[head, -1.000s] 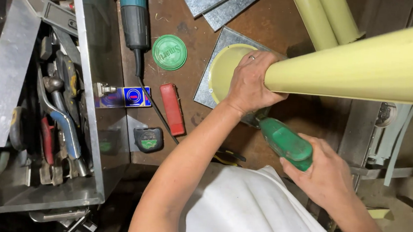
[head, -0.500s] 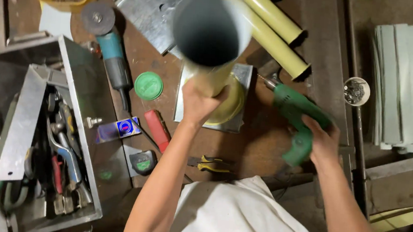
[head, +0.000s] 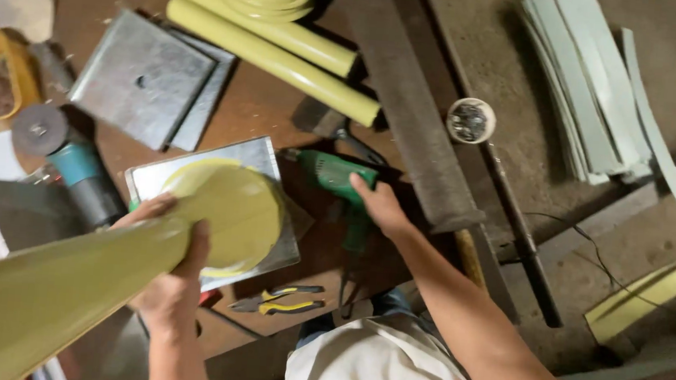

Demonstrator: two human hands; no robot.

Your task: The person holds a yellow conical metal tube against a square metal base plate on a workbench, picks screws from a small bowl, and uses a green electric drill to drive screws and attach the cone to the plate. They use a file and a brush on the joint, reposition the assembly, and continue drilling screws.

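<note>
The left hand [head: 170, 281] wraps its fingers [head: 144, 207] around a yellow-green pipe [head: 48, 296], whose flanged end rests on a grey metal plate [head: 264, 156]; its long axis runs from near left up toward the plate. The right hand [head: 381, 205] grips a green drill [head: 339, 174] pointing left, just right of the plate on the tabletop [head: 272, 104].

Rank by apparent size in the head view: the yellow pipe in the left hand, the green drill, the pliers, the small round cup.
1. yellow pipe, though it is nearest the camera, which inflates it.
2. green drill.
3. pliers.
4. small round cup.
The left hand grips the pipe; the right hand rests on the drill.
</note>
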